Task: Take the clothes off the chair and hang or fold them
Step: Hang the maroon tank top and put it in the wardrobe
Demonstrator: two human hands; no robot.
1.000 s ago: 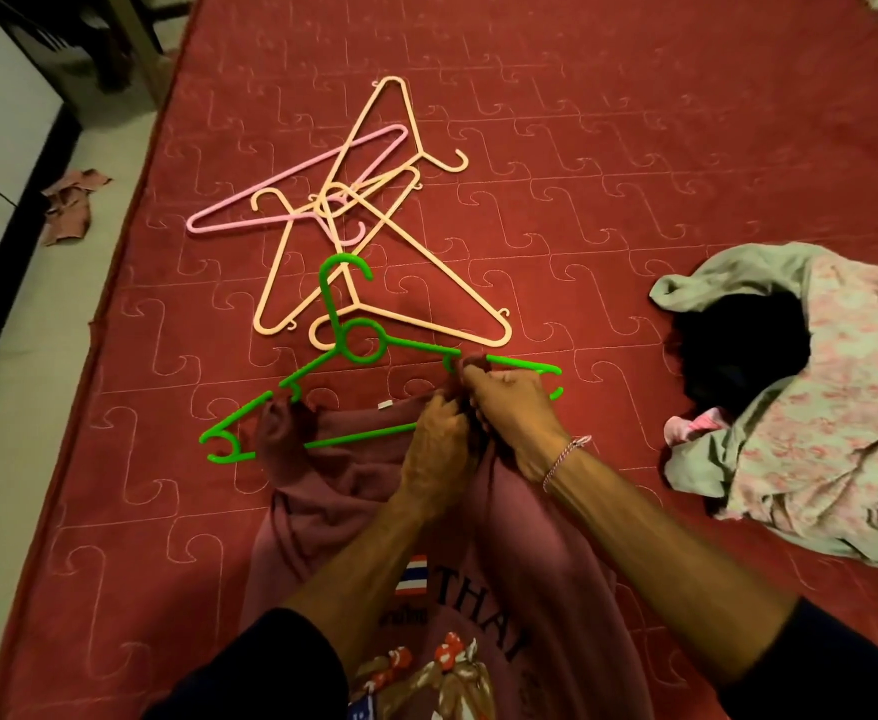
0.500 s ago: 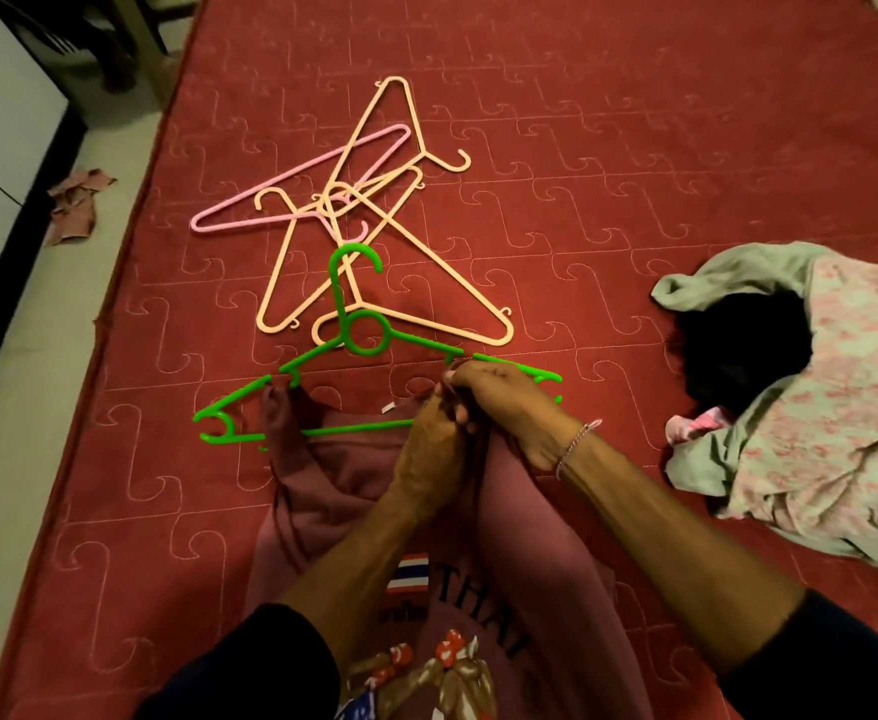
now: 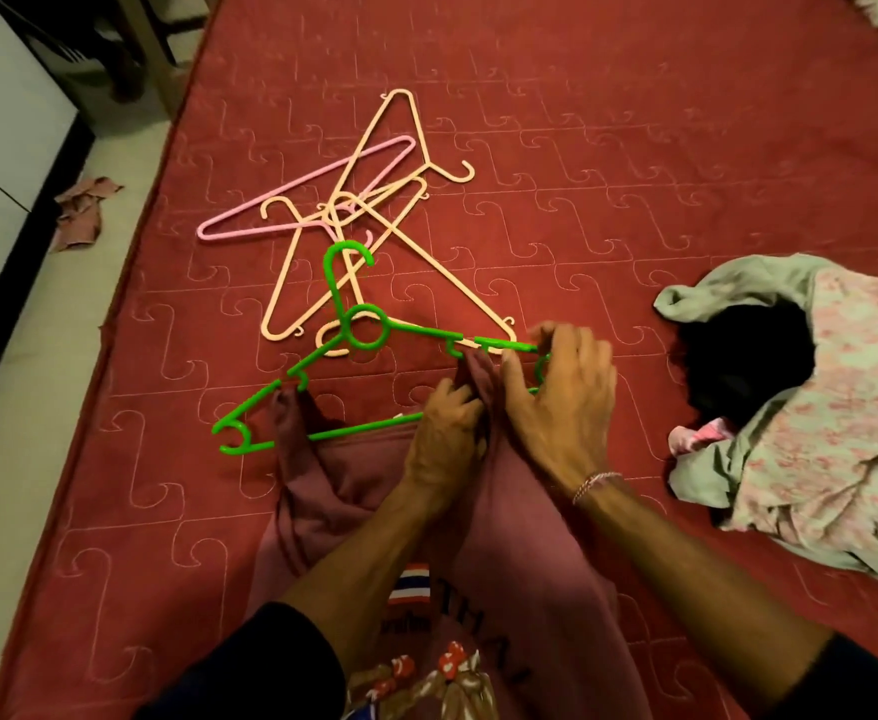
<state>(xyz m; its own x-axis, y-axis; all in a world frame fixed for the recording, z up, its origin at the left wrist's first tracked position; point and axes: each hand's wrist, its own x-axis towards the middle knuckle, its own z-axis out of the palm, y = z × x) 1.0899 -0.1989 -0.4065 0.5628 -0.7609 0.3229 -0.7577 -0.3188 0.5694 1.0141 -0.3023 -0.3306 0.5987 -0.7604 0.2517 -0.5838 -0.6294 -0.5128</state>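
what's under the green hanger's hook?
The green hanger hook overlaps two peach hangers and the pink hanger's hook, on the red mattress. Its right end is hidden by the right hand.

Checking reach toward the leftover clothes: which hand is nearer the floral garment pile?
Right. The right hand is at the green hanger's end, toward the floral garment pile; the left hand lies farther away.

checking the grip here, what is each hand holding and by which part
The left hand pinches the shirt at its bunched top edge by the hanger. The right hand looks curled round the hanger's right end, though it is blurred.
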